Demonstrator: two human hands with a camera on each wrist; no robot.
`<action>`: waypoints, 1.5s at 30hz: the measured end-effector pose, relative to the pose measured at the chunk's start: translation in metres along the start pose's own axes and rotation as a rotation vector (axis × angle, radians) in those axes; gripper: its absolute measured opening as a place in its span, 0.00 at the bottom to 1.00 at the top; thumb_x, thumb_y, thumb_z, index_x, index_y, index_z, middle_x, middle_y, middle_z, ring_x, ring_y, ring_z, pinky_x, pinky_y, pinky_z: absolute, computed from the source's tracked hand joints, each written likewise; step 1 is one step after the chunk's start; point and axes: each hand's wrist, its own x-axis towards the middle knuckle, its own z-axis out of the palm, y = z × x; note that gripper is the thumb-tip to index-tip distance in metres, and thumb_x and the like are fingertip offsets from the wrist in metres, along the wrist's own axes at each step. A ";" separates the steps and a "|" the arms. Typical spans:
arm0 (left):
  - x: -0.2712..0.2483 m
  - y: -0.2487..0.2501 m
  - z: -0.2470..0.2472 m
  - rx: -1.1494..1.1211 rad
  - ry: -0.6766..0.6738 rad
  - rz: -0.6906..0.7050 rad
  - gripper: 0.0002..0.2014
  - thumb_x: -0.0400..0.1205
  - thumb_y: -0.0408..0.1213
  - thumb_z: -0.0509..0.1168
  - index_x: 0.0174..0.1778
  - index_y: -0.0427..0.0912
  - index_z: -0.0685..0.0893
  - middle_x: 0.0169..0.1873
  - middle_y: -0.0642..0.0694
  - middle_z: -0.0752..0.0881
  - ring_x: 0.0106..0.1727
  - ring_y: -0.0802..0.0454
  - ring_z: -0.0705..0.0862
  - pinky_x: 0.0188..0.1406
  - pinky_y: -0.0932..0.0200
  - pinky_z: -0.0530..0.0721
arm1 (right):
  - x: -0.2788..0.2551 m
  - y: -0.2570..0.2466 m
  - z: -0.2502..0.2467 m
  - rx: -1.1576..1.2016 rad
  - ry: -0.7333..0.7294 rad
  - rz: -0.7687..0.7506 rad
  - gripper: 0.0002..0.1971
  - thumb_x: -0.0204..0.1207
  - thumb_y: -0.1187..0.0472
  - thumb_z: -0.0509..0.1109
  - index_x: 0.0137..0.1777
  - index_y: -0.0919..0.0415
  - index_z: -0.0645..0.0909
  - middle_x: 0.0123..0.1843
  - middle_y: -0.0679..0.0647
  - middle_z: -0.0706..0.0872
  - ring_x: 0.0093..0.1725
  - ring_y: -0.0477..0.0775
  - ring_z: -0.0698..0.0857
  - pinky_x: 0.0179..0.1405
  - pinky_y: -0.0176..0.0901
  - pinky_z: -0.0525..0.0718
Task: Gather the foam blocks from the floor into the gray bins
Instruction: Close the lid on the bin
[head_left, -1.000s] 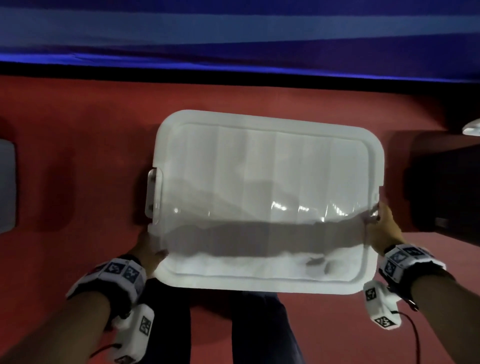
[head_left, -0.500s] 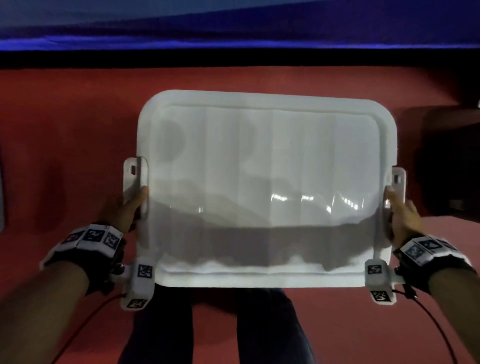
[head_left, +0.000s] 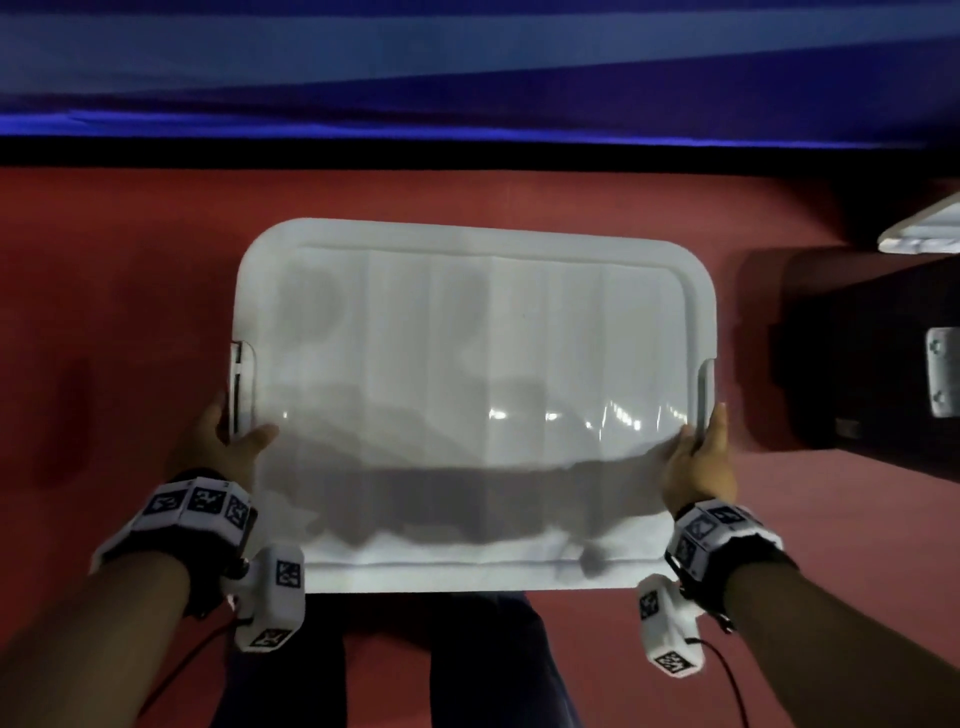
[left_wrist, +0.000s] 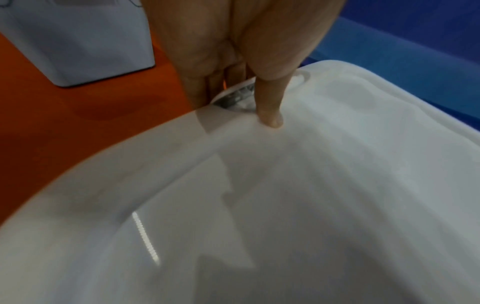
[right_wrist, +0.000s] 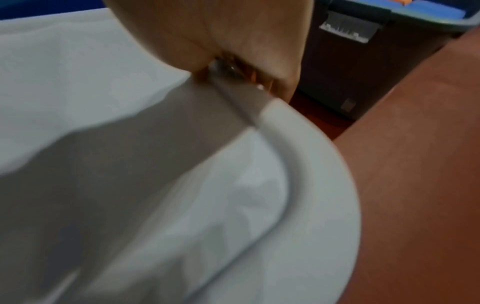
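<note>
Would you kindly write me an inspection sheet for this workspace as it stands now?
Surface: red floor.
Job's things: white lid held level at both short ends; dark bin at right; pale bin at left; no foam blocks on the floor in view.
Clutter: nothing seen.
Hands: left hand and right hand each grip a latch end of the lid.
Cables: thin wrist cable.
Surroundings: blue wall.

No readable words, brands or numbers anywhere. Only markings are black-and-white square fiducial patterns on the white wrist bands (head_left: 195, 506) and the white camera blocks (head_left: 272, 603) hanging under both wrists. The small label on the dark bin (right_wrist: 348, 106) is too blurred to read.
</note>
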 end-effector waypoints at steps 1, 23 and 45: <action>-0.001 -0.002 0.001 -0.054 0.017 0.040 0.30 0.75 0.32 0.73 0.73 0.36 0.73 0.64 0.36 0.81 0.66 0.36 0.79 0.68 0.35 0.74 | 0.000 -0.001 0.004 0.013 0.028 -0.014 0.27 0.87 0.55 0.50 0.84 0.51 0.50 0.79 0.62 0.69 0.73 0.69 0.73 0.71 0.54 0.70; -0.210 0.110 -0.034 0.374 -0.351 0.288 0.30 0.82 0.44 0.63 0.80 0.50 0.62 0.83 0.43 0.50 0.82 0.42 0.55 0.80 0.51 0.58 | -0.134 -0.032 -0.128 -0.411 -0.335 -0.303 0.22 0.82 0.54 0.62 0.76 0.54 0.69 0.73 0.61 0.72 0.69 0.61 0.75 0.66 0.45 0.72; -0.442 0.338 0.093 0.175 -0.452 0.537 0.06 0.81 0.37 0.61 0.49 0.50 0.83 0.48 0.50 0.84 0.52 0.49 0.82 0.51 0.60 0.75 | -0.036 0.161 -0.424 0.067 -0.111 -0.005 0.11 0.74 0.54 0.66 0.56 0.53 0.79 0.52 0.67 0.87 0.52 0.72 0.85 0.58 0.63 0.83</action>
